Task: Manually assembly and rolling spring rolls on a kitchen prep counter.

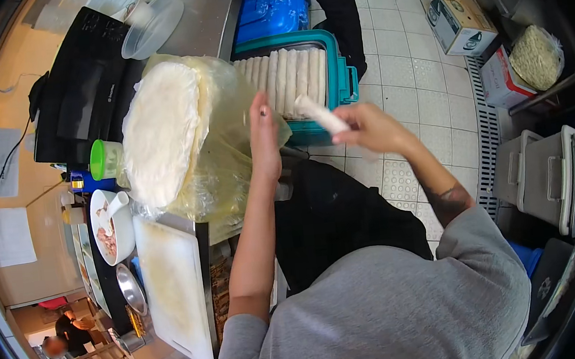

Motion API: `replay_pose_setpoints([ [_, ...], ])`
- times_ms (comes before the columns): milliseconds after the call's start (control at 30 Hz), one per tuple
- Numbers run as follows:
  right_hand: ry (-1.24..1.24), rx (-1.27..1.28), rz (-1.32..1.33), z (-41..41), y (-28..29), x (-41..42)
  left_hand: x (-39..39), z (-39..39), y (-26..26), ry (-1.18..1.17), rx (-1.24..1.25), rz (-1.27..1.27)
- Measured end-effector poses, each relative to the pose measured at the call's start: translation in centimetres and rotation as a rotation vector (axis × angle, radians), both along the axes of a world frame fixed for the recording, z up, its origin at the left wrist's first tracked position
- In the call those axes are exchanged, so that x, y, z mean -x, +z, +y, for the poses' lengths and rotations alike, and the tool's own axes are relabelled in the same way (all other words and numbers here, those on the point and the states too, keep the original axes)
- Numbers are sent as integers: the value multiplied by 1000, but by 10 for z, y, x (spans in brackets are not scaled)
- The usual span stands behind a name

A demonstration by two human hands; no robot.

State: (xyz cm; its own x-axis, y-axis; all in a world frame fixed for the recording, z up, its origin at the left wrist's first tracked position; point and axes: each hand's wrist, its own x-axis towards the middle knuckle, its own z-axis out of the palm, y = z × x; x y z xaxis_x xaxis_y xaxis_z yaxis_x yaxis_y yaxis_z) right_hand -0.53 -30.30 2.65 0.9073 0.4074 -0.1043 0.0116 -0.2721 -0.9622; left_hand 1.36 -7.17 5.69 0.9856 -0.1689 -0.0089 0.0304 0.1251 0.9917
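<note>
A pale uncooked roll [320,113], like a spring roll, is pinched between the thumb and fingers of my right hand [374,128]. It tilts over the near end of a teal plastic box [331,47], where several similar rolls [286,79] lie side by side. My left hand [264,140] is raised edge-on between that box and the wrapper stack; its fingers are blurred and partly hidden. Beside it, a stack of round white wrapper sheets [163,134] rests on crumpled yellowish plastic [229,154]. I cannot tell whether the left hand touches the plastic.
A white cutting board [176,286] lies along the counter near a white bowl of minced filling [122,230] with a spoon [117,202]. A metal bowl [131,288], a green-lidded tub [98,160] and a black appliance [82,95] stand behind. Someone's dark-clothed leg [340,16] is beyond the box.
</note>
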Motion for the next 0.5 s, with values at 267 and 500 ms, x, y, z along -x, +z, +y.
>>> replay_pose_setpoints([
  [267, 272, 715, -727, 50, -27, -193, 51, 38, -23, 474, -513, -102],
  [500, 576, 742, -961, 145, -86, -278, 75, 52, 15, 438, -550, 92],
])
